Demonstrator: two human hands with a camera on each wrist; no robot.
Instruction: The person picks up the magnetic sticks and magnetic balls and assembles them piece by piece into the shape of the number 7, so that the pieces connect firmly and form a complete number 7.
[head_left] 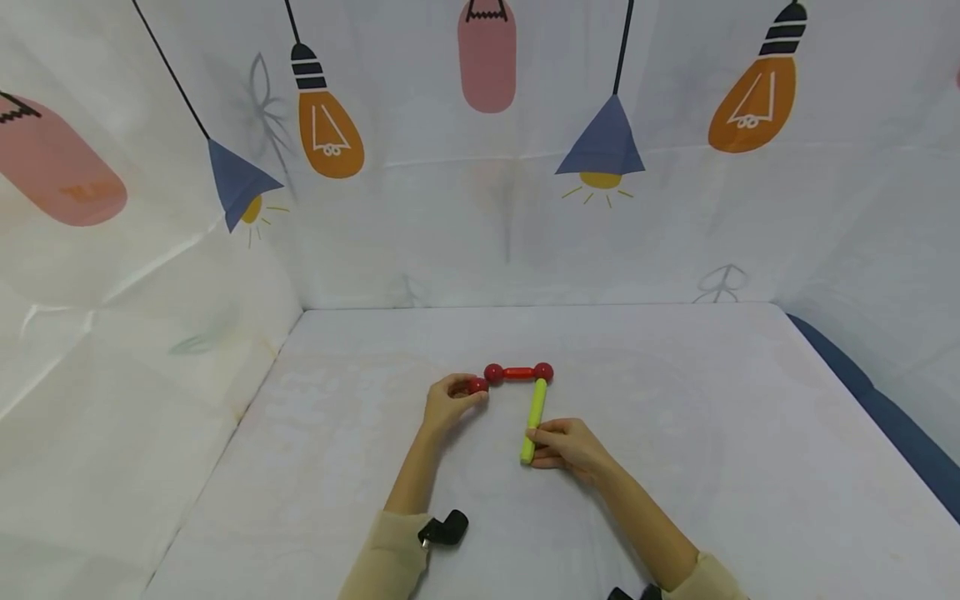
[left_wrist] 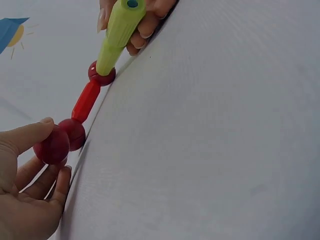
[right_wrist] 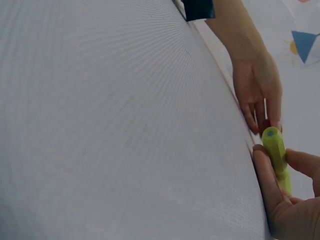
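My left hand pinches a dark red ball between thumb and fingers. That ball stands against or very near a second red ball. A short red rod links the second ball to a third red ball on its right. From the third ball a longer yellow-green rod runs toward me, its end meeting the ball. My right hand grips this rod near its close end, thumb on one side and fingers on the other. A hole shows in the rod's end in the left wrist view.
All of this is on a white-covered table. Behind it hangs a white sheet printed with lamps and bulbs. A dark blue edge shows beyond the table's right side. A black strap piece sits at the left cuff.
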